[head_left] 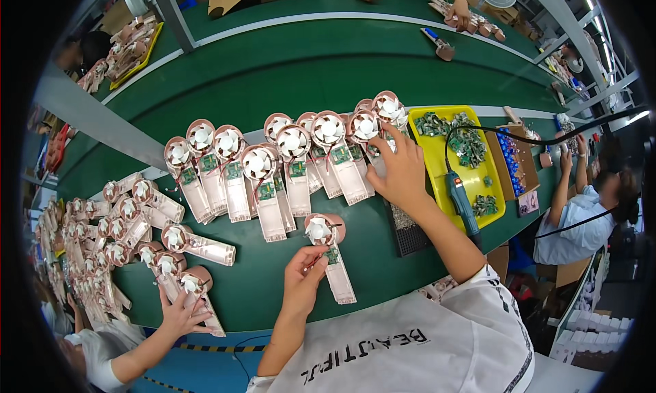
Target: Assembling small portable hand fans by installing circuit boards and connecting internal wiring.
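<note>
My left hand (303, 278) is closed on a small handheld fan's open pink housing (342, 284), which lies at the table edge before me. Its white fan blades (318, 230) face up, and the fingers are at the green circuit board (332, 255) and thin wires. My right hand (403, 171) reaches to the right end of a row of similar fans (294, 142). Its fingers close around the handle of a pink fan housing (380, 162) there, partly hiding it. Fan heads point away from me, handles toward me.
Right of the row, a yellow tray (497, 188) holds circuit boards (468, 147) and a teal electric screwdriver (462, 200). A black tray (408, 237) holds small parts. Many fans (102, 249) crowd the left, where a co-worker's hand (179, 314) touches one. A conveyor belt (287, 65) runs behind.
</note>
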Tool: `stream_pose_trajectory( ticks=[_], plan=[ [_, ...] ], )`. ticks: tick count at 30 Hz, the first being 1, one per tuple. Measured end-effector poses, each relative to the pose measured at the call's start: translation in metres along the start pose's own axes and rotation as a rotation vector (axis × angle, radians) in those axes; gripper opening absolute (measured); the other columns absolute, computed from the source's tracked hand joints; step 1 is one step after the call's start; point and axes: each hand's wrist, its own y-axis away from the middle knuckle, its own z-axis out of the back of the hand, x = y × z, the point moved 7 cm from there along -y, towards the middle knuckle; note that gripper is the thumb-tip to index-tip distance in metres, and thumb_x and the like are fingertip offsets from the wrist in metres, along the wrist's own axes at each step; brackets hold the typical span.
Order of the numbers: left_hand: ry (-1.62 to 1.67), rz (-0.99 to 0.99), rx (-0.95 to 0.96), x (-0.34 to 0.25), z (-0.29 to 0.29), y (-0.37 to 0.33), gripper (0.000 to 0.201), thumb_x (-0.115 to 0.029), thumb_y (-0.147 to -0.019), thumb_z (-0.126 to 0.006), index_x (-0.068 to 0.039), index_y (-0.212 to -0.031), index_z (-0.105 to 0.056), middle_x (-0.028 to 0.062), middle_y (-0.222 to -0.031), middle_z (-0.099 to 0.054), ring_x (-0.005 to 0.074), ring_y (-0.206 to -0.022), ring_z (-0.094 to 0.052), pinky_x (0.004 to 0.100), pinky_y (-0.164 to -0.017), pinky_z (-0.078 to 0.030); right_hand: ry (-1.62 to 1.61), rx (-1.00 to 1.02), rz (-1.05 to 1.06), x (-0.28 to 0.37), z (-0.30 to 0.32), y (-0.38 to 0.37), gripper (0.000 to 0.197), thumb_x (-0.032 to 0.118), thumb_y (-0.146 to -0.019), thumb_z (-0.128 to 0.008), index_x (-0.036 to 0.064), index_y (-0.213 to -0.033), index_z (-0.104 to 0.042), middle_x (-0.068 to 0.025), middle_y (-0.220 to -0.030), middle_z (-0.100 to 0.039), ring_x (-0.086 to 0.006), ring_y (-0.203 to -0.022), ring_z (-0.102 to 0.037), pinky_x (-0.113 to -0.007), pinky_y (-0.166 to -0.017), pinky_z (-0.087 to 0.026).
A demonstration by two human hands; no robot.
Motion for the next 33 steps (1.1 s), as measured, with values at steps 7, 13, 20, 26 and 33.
stream_pose_trajectory(
  ticks=[7, 13, 20, 26, 33],
  plan=[
    [-0.042, -0.049, -0.025, -0.002, -0.004, 0.002, 0.022, -0.001, -0.093, -0.059, -0.001, -0.115, -0.06, 0.0056, -0.111, -0.063, 0.0083, -0.096, -0.058, 0.0219, -0.081, -0.049, 0.011, -0.019, -0.052, -0.002, 0.003, -0.003, 0.051, 0.019, -0.069, -0.071, 0.0198, -0.119, -0.059, -0.0071, -0.132, -0.047, -0.0356, -0.108, -0.048, -0.046, -0.088, -0.039],
    [-0.069, -0.033, -0.072, -0.001, -0.002, 0.005, 0.022, -0.002, -0.093, -0.06, -0.003, -0.115, -0.061, 0.0038, -0.107, -0.063, 0.0062, -0.087, -0.057, 0.0216, -0.073, -0.05, -0.007, 0.013, -0.09, -0.006, 0.009, -0.006, 0.049, 0.013, -0.071, -0.068, 0.0186, -0.119, -0.059, -0.0065, -0.132, -0.047, -0.0374, -0.107, -0.051, -0.044, -0.074, -0.056],
    [-0.05, -0.053, -0.068, 0.002, -0.004, 0.008, 0.022, -0.001, -0.093, -0.059, -0.001, -0.116, -0.06, 0.0042, -0.107, -0.063, 0.0076, -0.087, -0.058, 0.0234, -0.075, -0.051, -0.046, -0.049, -0.101, -0.007, 0.016, -0.002, 0.05, 0.01, -0.073, -0.067, 0.019, -0.121, -0.058, -0.0071, -0.134, -0.047, -0.0384, -0.108, -0.05, -0.044, -0.074, -0.056],
    [-0.054, -0.087, -0.077, -0.013, -0.016, 0.014, 0.022, -0.002, -0.093, -0.059, -0.001, -0.116, -0.06, 0.0041, -0.106, -0.062, 0.0064, -0.083, -0.056, 0.0216, -0.071, -0.048, -0.085, -0.096, -0.066, -0.012, 0.019, -0.004, 0.047, 0.009, -0.076, -0.064, 0.0193, -0.122, -0.058, -0.0084, -0.136, -0.046, -0.0386, -0.108, -0.049, -0.047, -0.079, -0.054],
    [-0.186, -0.43, -0.072, -0.108, -0.04, 0.006, 0.024, -0.006, -0.089, -0.065, -0.001, -0.113, -0.063, 0.0033, -0.109, -0.06, 0.0087, -0.1, -0.052, 0.0211, -0.079, -0.044, -0.114, -0.218, -0.024, -0.021, 0.029, -0.036, 0.046, 0.007, -0.077, -0.062, 0.0188, -0.121, -0.06, -0.0119, -0.137, -0.046, -0.0388, -0.102, -0.051, -0.045, -0.08, -0.052]
  ],
)
